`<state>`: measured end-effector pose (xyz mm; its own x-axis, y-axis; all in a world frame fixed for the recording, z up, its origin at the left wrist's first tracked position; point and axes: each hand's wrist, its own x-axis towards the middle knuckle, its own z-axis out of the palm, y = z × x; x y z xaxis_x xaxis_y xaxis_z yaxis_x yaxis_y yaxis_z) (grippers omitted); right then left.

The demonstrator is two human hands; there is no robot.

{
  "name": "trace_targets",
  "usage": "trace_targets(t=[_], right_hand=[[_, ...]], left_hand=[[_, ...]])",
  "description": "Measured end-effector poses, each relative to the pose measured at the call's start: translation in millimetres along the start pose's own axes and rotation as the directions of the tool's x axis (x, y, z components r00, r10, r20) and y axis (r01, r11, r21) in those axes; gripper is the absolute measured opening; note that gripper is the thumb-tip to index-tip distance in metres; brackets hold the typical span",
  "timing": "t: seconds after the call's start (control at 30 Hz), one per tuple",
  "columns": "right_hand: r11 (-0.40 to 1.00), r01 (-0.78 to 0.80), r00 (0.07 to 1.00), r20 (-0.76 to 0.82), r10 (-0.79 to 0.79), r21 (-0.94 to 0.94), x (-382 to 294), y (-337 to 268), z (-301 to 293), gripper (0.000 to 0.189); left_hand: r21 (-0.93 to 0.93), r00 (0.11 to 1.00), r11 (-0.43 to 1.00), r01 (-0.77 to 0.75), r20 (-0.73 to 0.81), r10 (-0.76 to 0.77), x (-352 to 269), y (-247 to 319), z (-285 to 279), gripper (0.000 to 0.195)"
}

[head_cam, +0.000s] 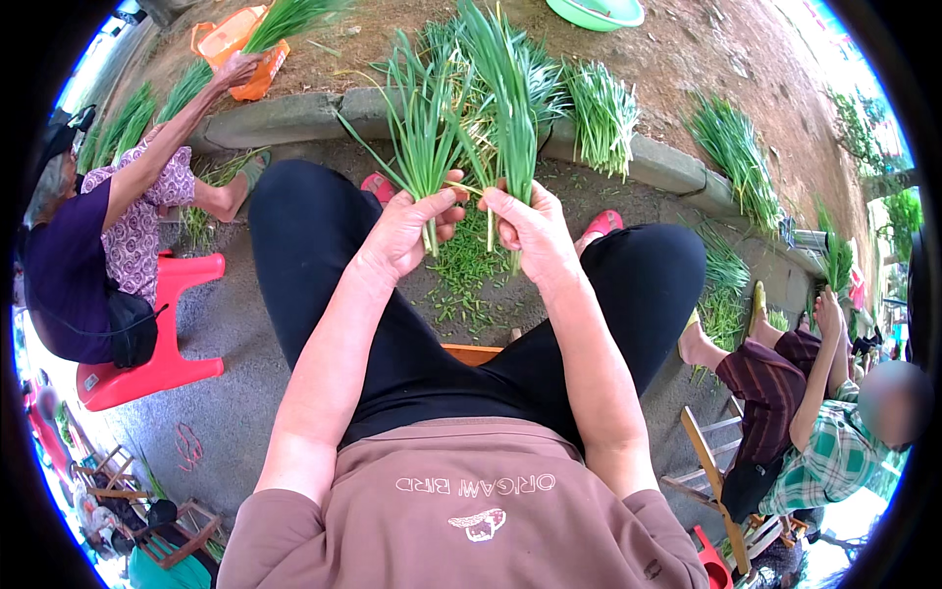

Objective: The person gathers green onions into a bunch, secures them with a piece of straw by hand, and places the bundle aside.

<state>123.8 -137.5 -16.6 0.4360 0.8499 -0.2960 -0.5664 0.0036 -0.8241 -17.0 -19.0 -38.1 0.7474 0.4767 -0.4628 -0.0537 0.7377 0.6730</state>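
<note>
Above my lap, my left hand (413, 224) grips a small fan of garlic chives (427, 151) near its pale cut ends. Beside it, my right hand (531, 230) is closed around a thicker bunch of garlic chives (515, 132), leaves pointing away from me. A thin yellowed leaf (465, 188) stretches between the fingers of both hands. Beyond them, a larger heap of chives (449, 51) lies across the kerb, partly hidden by the held bunches. Short green trimmings (471, 283) are scattered on the pavement under my hands.
Bundled chives (603, 118) rest on the stone kerb (662, 163), with another bundle (736, 158) farther right. A green basin (597, 13) stands on the soil. Seated people handle greens at left (66, 272) and right (824, 434). An orange bag (257, 85) lies upper left.
</note>
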Motion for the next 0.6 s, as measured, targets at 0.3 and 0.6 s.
trace_targets(t=[0.3,0.6], right_hand=[[0.965,0.139,0.988,-0.091,-0.122,0.223,2,-26,-31,0.01],[0.955,0.103,0.993,-0.079,-0.084,0.279,6,-16,-23,0.01]], left_hand=[[-0.123,0.945,0.988,-0.094,-0.323,0.05,11,-1,-44,0.017],[-0.056,0.994,0.995,-0.079,-0.082,0.075,5,0,-18,0.014]])
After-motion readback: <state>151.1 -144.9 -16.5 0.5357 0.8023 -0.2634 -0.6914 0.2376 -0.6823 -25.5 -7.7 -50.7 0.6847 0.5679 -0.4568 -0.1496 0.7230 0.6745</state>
